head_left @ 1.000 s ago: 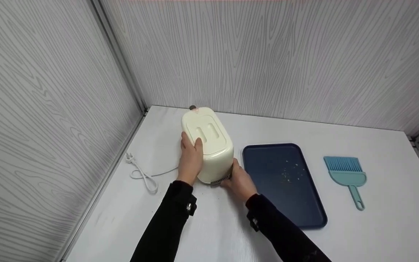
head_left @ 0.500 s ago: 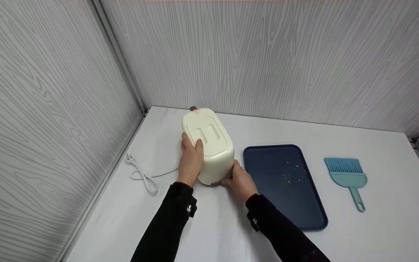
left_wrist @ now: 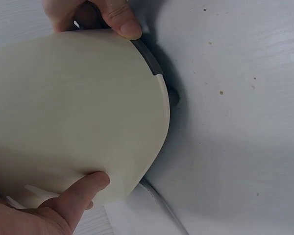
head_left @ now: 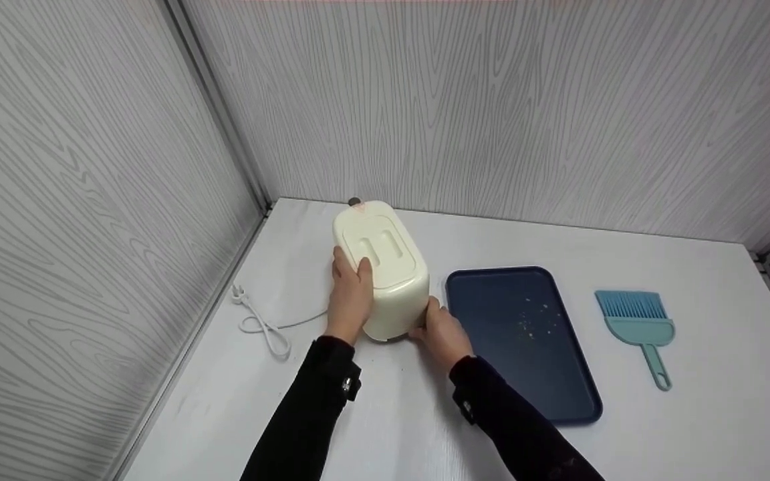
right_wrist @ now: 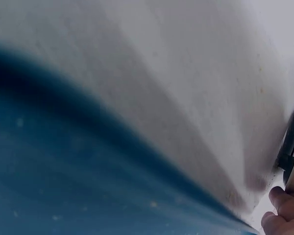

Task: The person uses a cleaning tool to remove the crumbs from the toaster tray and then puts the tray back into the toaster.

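Note:
A cream toaster (head_left: 392, 267) with two shallow recesses on its top lies between both hands at the back left of the table. My left hand (head_left: 350, 297) grips its left side, thumb on the top edge and fingers down the side. At its near lower right corner my right hand (head_left: 444, 334) holds the base, the thumb (left_wrist: 130, 28) pressing by a dark strip (left_wrist: 148, 58) along the bottom edge. In the right wrist view, curled fingers (right_wrist: 284, 210) show at the far right. The toaster's underside is hidden.
A navy tray (head_left: 492, 361) with crumbs (head_left: 535, 321) lies right of the toaster, under the right forearm. Farther right are a teal brush and dustpan (head_left: 639, 327). The white power cord (head_left: 271, 334) with its plug lies at left. Crumbs (left_wrist: 221, 92) dot the white table.
A grey slotted piece, sticking out at the toaster's near bottom end a second ago, has slid in beneath the body. Both hands keep nearly the same place on the toaster.

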`<state>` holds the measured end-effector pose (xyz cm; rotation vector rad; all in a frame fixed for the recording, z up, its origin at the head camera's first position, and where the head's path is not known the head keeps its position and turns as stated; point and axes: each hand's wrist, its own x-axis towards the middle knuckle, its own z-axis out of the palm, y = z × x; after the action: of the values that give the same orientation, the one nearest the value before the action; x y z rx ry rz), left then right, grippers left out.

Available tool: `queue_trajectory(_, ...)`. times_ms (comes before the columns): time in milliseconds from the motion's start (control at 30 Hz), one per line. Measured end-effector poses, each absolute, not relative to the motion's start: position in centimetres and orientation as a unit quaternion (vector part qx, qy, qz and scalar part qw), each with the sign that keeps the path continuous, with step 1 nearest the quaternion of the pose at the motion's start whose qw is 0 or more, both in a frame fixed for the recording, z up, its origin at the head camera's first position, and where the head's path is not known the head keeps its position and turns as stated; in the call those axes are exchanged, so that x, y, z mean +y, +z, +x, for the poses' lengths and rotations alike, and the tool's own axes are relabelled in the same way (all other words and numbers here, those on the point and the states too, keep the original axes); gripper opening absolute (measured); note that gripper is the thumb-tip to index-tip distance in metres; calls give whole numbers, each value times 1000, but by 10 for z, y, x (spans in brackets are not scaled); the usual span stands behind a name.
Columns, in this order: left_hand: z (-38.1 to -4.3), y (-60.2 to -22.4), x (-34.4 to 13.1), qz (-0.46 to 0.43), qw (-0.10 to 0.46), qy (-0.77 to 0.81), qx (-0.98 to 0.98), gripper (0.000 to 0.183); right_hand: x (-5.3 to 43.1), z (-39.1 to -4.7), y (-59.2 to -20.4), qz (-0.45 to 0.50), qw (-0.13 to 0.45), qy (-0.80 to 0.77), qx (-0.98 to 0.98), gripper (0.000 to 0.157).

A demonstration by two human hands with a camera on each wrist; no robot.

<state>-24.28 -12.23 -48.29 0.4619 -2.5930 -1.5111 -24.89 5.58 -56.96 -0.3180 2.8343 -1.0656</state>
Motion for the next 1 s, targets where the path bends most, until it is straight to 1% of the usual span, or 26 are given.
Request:
queue_trajectory(200, -241, -482, -124, 141, 57, -498, -854, 75, 56, -249, -570, -118, 40, -347, 930, 47)
queue_trajectory(433, -240, -482, -126, 143, 54, -501, -852, 75, 54, -248, -569, -124, 36, -335, 933, 51)
queue_trajectory(600, -239, -482, -129, 141, 55, -504, -850, 76, 54, -246, -567, -136, 30, -327, 935, 55)
queue_trajectory(833, -236, -484, -134, 134, 55, -512, -846, 80, 57, -245, -563, -149, 35, -312, 938, 59)
queue_trajectory(1000, -235, -482, -143, 132, 57, -518, -843, 81, 68, -248, -552, -168, 30, -261, 950, 70)
